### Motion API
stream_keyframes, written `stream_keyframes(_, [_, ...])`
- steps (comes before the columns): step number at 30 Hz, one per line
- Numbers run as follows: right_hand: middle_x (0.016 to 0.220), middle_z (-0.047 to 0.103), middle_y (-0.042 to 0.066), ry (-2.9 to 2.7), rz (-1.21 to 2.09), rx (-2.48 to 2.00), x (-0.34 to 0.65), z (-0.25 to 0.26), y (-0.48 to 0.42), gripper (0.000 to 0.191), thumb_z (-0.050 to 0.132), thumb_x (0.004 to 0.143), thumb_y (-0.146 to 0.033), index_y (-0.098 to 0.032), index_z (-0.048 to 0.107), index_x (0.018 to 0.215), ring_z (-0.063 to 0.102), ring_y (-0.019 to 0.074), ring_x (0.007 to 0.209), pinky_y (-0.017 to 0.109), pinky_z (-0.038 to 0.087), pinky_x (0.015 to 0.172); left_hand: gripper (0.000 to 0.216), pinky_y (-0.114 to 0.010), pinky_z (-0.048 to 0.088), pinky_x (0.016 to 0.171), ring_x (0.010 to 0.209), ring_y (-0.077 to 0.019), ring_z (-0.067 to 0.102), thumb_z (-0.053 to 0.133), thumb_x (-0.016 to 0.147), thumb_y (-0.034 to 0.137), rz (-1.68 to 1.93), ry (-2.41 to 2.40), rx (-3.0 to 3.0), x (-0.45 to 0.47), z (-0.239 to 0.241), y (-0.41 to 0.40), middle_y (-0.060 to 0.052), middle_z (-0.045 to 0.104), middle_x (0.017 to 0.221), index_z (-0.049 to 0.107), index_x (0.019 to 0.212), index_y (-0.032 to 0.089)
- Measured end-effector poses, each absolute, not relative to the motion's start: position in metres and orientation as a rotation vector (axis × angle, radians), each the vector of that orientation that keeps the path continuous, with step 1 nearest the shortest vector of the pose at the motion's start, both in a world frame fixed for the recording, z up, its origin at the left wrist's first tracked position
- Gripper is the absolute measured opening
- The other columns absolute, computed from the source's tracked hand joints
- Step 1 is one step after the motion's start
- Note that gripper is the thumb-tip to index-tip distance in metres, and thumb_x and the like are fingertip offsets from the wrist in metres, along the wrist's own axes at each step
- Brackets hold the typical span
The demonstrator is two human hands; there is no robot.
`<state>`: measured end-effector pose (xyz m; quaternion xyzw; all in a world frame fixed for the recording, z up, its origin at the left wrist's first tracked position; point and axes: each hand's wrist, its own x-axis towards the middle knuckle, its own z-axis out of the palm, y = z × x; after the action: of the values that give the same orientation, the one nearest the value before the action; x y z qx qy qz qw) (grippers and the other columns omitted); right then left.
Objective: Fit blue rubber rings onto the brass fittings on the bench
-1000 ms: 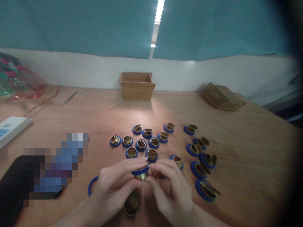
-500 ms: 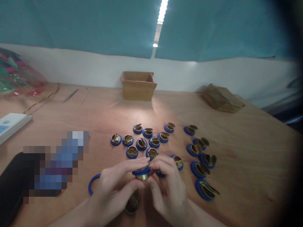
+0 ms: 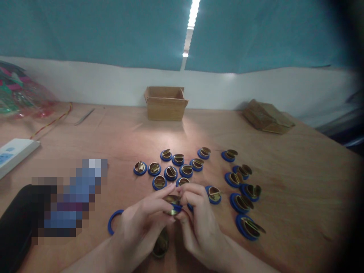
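Note:
My left hand point(image 3: 136, 225) and my right hand point(image 3: 203, 218) meet in front of me, both closed on a round brass fitting with a blue ring point(image 3: 176, 209). Fingertips press on it from both sides and cover part of it. Under my hands lies a brass round piece point(image 3: 161, 244), partly hidden by my left hand. A loose blue ring point(image 3: 113, 222) rests on the table by my left wrist, also partly covered. Beyond my hands several brass fittings with blue rings point(image 3: 170, 173) sit on the table, their flaps tilted up. More such fittings point(image 3: 241, 203) stand to the right.
An open cardboard box point(image 3: 165, 109) stands at the back of the wooden table point(image 3: 119, 129). A crumpled brown carton point(image 3: 267, 116) lies at the back right. At left are a white power strip point(image 3: 19, 151), a black object point(image 3: 17, 223), tweezers point(image 3: 85, 116) and plastic bags point(image 3: 22, 93).
The held fitting has tilted, and more of its brass top shows. My left fingers have shifted over its blue ring. The other pieces stay in their places.

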<state>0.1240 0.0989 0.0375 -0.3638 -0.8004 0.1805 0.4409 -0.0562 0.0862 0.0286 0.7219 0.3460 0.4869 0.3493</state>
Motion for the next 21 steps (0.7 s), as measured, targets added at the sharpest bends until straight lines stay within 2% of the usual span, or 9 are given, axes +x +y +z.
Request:
stream_keyframes(4, [0.113,0.055,0.011,-1.987,0.51,-0.867,0.1234,0.0377,0.1013,0.033,0.041,0.086,0.003,-0.021,0.045,0.108,0.058,0.0224,0.108,0.038,0.057,0.085,0.055,-0.034,0.048,0.108,0.13,-0.0214,0.055,0.06,0.084,-0.004,1.242,0.949,2.054,-0.0589,0.0258,0.0866,-0.005,0.056,0.143,0.049,0.128,0.028])
stream_keyframes(11, [0.106,0.058,0.01,-1.955,0.463,-0.886,0.1256,0.0367,0.1004,0.031,0.044,0.088,0.002,-0.02,0.049,0.109,0.06,0.0208,0.1,0.036,0.058,0.083,0.044,-0.029,0.049,0.106,0.122,-0.0199,0.062,0.063,0.085,0.002,1.204,1.076,2.133,-0.06,0.0307,0.0906,-0.006,0.066,0.131,0.053,0.121,0.025])
stream_keyframes(17, [0.109,0.058,0.01,-1.975,0.43,-0.904,0.1278,0.0422,0.101,0.03,0.057,0.088,-0.004,-0.018,0.051,0.113,0.059,0.0214,0.105,0.036,0.056,0.088,0.032,-0.023,0.058,0.09,0.112,-0.0209,0.068,0.058,0.09,0.006,1.193,1.203,2.022,-0.0596,0.0283,0.0899,-0.008,0.065,0.133,0.049,0.114,0.025])
stream_keyframes(21, [0.109,0.06,0.009,-1.947,0.419,-0.91,0.1274,0.0458,0.1025,0.03,0.061,0.086,-0.004,-0.018,0.053,0.112,0.06,0.0205,0.104,0.034,0.056,0.087,0.031,-0.026,0.056,0.095,0.116,-0.0208,0.065,0.055,0.092,0.009,1.181,1.239,1.937,-0.0597,0.0219,0.0894,-0.006,0.067,0.13,0.046,0.115,0.027])
